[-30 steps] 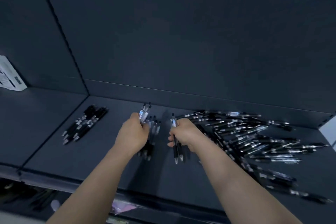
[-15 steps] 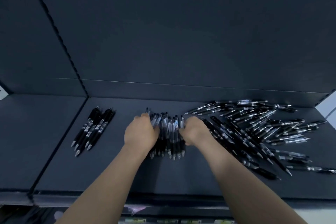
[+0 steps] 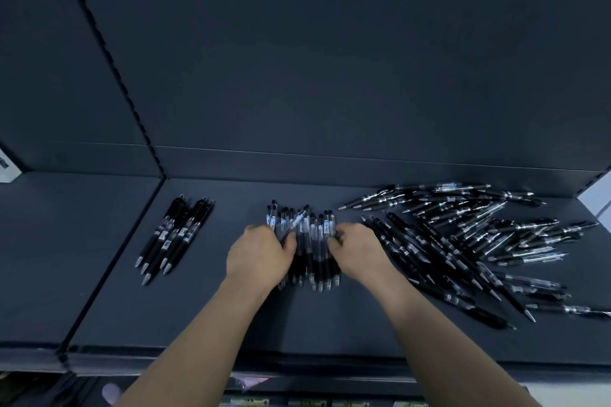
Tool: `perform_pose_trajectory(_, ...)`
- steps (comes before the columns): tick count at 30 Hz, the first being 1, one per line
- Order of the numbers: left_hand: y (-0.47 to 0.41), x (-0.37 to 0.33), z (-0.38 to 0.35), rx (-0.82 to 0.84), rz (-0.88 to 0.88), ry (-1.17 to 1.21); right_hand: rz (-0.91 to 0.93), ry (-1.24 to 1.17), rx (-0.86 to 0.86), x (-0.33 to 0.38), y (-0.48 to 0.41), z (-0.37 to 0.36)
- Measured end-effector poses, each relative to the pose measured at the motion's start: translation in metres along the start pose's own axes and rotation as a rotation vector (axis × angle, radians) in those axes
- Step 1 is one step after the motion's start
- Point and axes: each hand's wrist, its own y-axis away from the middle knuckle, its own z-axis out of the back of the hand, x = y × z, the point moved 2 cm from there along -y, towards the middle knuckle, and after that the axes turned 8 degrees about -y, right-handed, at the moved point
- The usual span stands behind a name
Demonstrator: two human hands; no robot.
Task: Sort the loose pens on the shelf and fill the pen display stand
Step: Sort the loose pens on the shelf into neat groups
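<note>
Head view: left hand (image 3: 259,254) and right hand (image 3: 358,251) curl round the pen row (image 3: 312,235); squeezing may spill it right, into the unsorted pile (image 3: 463,241).

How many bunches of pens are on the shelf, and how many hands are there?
Tidy pen bunches: 2 (small left group, middle group)
Jumbled pen heaps: 1 (messy pile on the right)
Hands: 2 (left hand, right hand, both holding the middle group)
Total: 5
The single pens overlap too much to count.

Left bunch (image 3: 172,238) and middle row (image 3: 312,235) lie aligned; right heap (image 3: 463,241) of black pens sprawls.
</note>
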Motion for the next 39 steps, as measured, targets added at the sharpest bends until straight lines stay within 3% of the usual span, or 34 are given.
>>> perform_pose_trajectory(15, 0.016, 0.008, -0.001, 0.01, -0.028, -0.007, 0.035, 0.059, -0.02, 0.004, 0.017, -0.006)
perform_pose_trajectory(24, 0.015, 0.01, 0.005, -0.027, -0.108, -0.114, 0.09, 0.301, -0.06, 0.002, 0.034, 0.001)
perform_pose_trajectory(31, 0.024, -0.023, 0.018, -0.251, -0.315, -0.057, 0.122, 0.238, -0.179, -0.017, 0.049, 0.027)
perform_pose_trajectory(39, 0.041, -0.092, 0.008, -0.262, -0.508, 0.075, 0.091, 0.193, -0.256, -0.074, 0.065, 0.091)
